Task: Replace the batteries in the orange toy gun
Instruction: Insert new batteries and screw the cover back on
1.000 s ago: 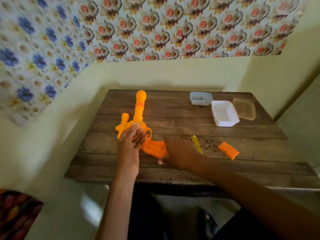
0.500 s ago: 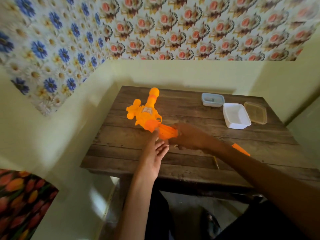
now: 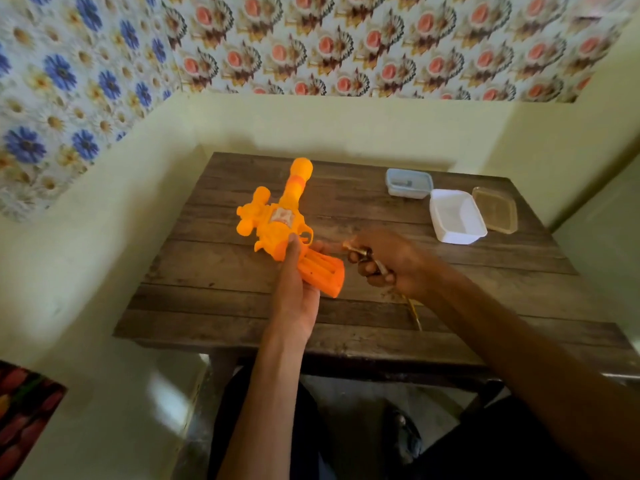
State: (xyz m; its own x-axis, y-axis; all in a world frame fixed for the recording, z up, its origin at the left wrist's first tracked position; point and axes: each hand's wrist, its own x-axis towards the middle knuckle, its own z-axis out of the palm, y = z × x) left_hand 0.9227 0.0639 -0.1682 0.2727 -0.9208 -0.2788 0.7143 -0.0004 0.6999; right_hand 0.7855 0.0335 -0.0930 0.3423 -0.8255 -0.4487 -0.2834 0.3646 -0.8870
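Observation:
The orange toy gun (image 3: pixel 277 220) is lifted just above the wooden table (image 3: pixel 221 299), barrel pointing away from me. My left hand (image 3: pixel 296 296) holds it by the handle, thumb pressed on top, fingers underneath. The handle's battery compartment (image 3: pixel 322 271) faces up and lies open, with ribbed slots showing. To its right, my right hand (image 3: pixel 388 261) curls around small batteries (image 3: pixel 363 253), a little apart from the handle. A yellow screwdriver (image 3: pixel 414 311) peeks out from under my right forearm.
At the table's back right stand a small blue-grey container (image 3: pixel 408 183), a white tub (image 3: pixel 455 218) and a clear lid (image 3: pixel 496 210). Yellow walls close in the table at the back and left. My legs are below the front edge.
The gun has been turned and lifted, and my left hand moved from its body to the handle. My right hand drew back from the handle to the right, now gripping batteries.

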